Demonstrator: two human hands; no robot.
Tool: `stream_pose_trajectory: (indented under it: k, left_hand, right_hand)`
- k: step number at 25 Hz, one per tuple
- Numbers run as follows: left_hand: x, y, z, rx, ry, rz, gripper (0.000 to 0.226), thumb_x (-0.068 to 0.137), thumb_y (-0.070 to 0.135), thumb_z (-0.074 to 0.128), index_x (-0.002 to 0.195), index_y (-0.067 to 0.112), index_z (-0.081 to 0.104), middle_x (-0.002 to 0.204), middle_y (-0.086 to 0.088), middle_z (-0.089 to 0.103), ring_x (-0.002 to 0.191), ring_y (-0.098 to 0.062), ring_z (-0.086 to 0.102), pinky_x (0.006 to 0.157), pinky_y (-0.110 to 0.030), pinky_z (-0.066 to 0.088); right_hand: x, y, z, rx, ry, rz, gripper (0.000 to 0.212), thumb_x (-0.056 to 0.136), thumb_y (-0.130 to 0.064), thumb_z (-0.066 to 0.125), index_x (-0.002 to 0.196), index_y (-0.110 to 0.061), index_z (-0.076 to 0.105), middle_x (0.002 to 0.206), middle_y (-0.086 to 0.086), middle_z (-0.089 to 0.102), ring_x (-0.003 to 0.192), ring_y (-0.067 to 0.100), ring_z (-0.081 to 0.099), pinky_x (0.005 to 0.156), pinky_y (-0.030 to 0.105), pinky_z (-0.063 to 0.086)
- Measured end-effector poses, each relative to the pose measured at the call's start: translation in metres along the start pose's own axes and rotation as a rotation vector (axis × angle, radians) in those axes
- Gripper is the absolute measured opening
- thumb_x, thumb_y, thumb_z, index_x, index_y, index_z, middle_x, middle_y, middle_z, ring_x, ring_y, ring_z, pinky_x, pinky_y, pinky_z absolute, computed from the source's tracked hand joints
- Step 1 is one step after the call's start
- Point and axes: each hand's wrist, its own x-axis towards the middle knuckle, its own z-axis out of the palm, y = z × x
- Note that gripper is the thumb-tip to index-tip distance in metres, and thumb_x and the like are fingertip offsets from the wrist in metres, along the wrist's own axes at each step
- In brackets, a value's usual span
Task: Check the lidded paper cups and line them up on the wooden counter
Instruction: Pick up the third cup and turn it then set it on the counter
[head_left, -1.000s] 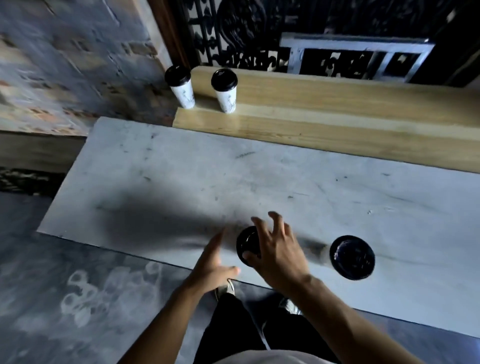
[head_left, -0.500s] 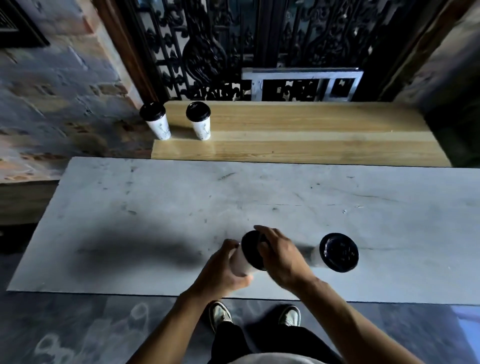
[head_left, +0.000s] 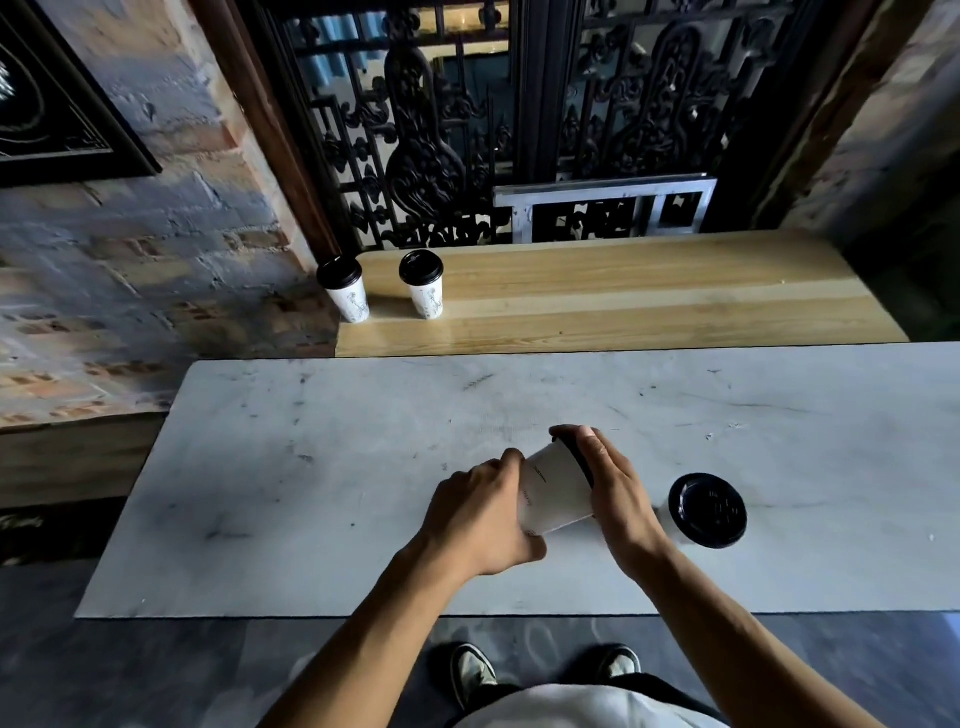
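Both hands hold one white paper cup with a black lid, tipped over above the marble table. My left hand wraps the cup's base and lower side. My right hand covers the lid end, fingers across the black lid. Another lidded cup stands upright on the marble just right of my right hand. Two more lidded cups stand side by side at the left end of the wooden counter.
A black ornate iron grille and a small metal frame rise behind the counter. A brick wall lies to the left. The counter's boards run on to the right of the two cups. My shoes show on the floor below the table edge.
My hands closed on the near cup, lifted it off the marble and tipped it onto its side. The camera view tilted upward, showing more of the grille.
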Motion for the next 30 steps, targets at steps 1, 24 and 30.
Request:
stream_pose_trajectory:
  k: [1,24,30]
  left_hand:
    - [0.000,0.005,-0.002,0.029,0.007,0.003,0.066,0.058,0.050,0.073,0.111,0.024,0.043,0.106,0.000,0.068,0.085,-0.032,0.066,0.065,-0.033,0.042]
    - [-0.001,0.042,0.004,-1.070,0.177,-0.386,0.067,0.064,0.079,0.067,0.101,0.024,0.074,0.091,0.005,0.082,0.084,-0.012,0.079,0.076,-0.039,0.064]
    - [-0.005,0.056,0.011,-1.019,0.247,-0.460,0.077,0.062,0.090,0.057,0.092,0.021,0.073,0.085,0.008,0.081,0.075,-0.002,0.077,0.057,-0.017,0.056]
  right_hand:
    - [0.000,0.000,-0.001,0.009,0.000,-0.008,0.036,0.105,-0.047,0.043,0.108,-0.032,0.075,0.106,-0.013,0.075,0.090,0.000,0.066,0.077,0.021,0.051]
    - [0.014,-0.010,-0.030,0.518,-0.207,0.188,0.045,0.100,-0.037,0.039,0.132,-0.025,0.068,0.117,0.019,0.076,0.095,0.029,0.074,0.087,0.041,0.056]
    - [0.008,0.001,-0.029,0.497,-0.286,0.247,0.045,0.107,-0.042,0.038,0.120,-0.023,0.078,0.129,0.025,0.072,0.122,0.039,0.068,0.105,0.052,0.053]
